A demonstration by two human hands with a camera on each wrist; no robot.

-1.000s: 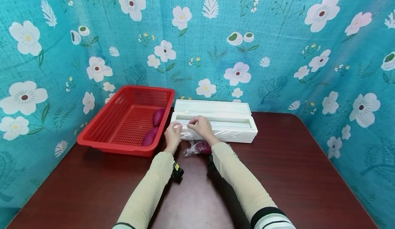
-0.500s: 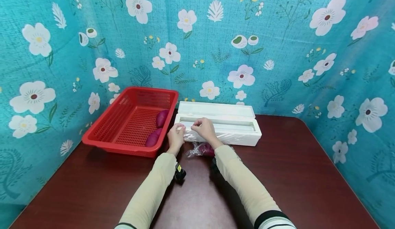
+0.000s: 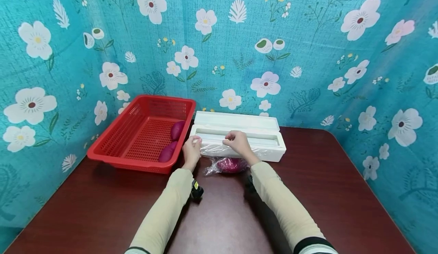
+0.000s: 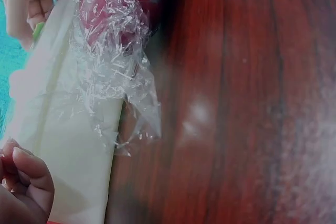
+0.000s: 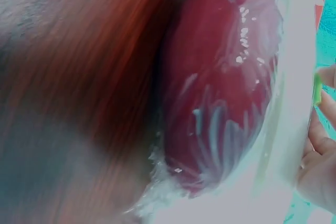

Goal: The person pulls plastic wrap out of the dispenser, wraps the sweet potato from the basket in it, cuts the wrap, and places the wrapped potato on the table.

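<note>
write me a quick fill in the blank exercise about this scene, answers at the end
1. Inside the red basket lie ____ purple items.
2. The lid of the white box is not shut but ____.
3. A wrapped item lies on the ____ in front of the box.
4. In the right wrist view, the right hand holds a small tab whose colour is ____.

Missing words: two; open; table; green
</note>
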